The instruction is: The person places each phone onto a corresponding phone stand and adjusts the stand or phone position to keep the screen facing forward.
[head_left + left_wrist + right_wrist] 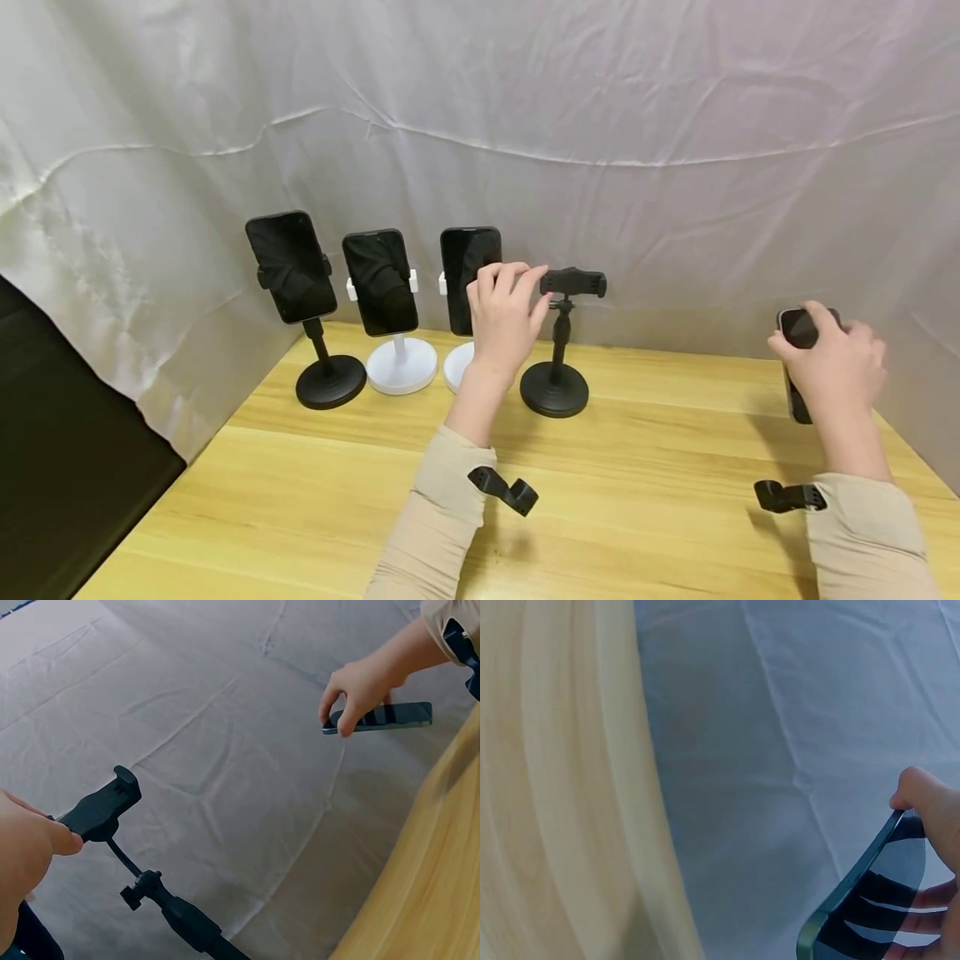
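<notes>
In the head view my left hand point(504, 317) is at the left end of the clamp of a black phone stand point(557, 387). The left wrist view shows its thumb and fingers pinching that end of the clamp point(101, 810), which has no phone in it. Off to the right, above the table, my right hand point(843, 367) grips a dark smartphone point(799, 330) by its edges. Seen from the left wrist, the phone point(409, 714) hangs nearly level below the fingers. Its dark glossy face point(870, 900) reflects fingers in the right wrist view.
Left of the empty stand, a black stand point(331, 383) and two white stands point(402, 367) each hold an upright smartphone point(292, 267). My left hand partly hides the nearest white one. A grey cloth point(675, 208) hangs behind the wooden table point(637, 500).
</notes>
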A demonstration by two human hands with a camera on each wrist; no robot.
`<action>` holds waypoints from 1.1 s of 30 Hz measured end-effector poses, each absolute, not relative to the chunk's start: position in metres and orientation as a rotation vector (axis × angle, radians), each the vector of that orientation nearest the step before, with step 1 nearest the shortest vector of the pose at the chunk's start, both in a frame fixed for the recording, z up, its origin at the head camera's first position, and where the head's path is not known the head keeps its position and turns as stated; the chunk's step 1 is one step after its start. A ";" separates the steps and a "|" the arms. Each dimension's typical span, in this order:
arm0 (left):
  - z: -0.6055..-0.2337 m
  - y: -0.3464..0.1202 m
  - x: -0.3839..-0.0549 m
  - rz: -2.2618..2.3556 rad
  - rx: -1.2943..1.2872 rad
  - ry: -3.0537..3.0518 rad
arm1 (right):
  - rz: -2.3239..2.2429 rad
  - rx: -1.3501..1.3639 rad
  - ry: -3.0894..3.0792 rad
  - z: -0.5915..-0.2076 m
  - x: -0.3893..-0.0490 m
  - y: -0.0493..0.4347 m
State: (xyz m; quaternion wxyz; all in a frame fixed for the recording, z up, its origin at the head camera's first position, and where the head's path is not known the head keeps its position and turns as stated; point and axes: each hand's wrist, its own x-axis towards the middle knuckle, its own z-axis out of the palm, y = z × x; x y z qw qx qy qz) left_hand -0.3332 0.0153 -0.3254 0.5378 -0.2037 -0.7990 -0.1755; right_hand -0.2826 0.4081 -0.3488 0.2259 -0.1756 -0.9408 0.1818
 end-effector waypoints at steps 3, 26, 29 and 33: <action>-0.325 0.015 -0.334 -0.426 -0.491 -1.914 | 0.499 -0.484 -2.598 -0.345 -0.282 0.404; -0.322 0.013 -0.332 -0.473 -0.512 -1.965 | 0.571 -0.337 -2.475 -0.317 -0.274 0.368; -0.323 0.013 -0.332 -0.470 -0.510 -1.962 | 0.575 -0.328 -2.472 -0.316 -0.272 0.364; -0.322 0.012 -0.331 -0.465 -0.506 -1.967 | 0.576 -0.302 -2.459 -0.314 -0.271 0.357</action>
